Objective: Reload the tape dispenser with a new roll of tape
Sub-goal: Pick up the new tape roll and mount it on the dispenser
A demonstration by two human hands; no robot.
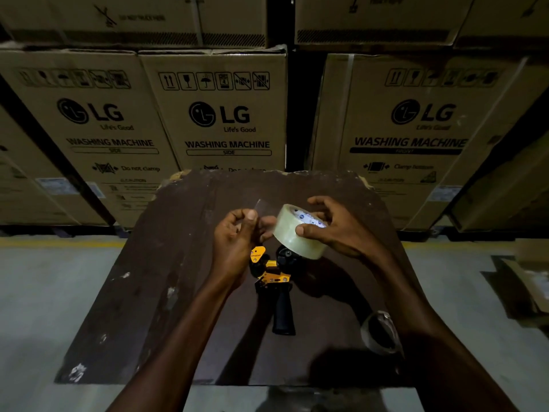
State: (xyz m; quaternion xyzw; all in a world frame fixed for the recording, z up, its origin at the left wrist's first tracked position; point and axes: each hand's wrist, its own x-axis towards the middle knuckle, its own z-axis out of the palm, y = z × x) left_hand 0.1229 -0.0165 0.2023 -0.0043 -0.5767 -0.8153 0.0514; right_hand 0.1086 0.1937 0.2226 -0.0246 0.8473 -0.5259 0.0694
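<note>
Near the dark, scuffed counter's [166,263] right front edge lies a spent tape core [378,333]. Mid-counter rests the black-handled, yellow tape dispenser [274,281]. Above it, the right hand [338,230] grips a clear tape roll [297,233]; left hand [237,242] fingers pinch its peeled end.

Table [166,263] at centre, floor [44,307] around it. Tape dispenser [274,281] lies on table mid-surface, handle toward 6 o'clock, head toward 12. New tape roll [292,233] held above dispenser head at 1 o'clock, right hand [341,230] at its 3 o'clock, left hand [237,242] at its 9 o'clock. Second roll [378,333] on table at dispenser's 4 o'clock. Stacked cartons [219,114] behind table at 12 o'clock.
</note>
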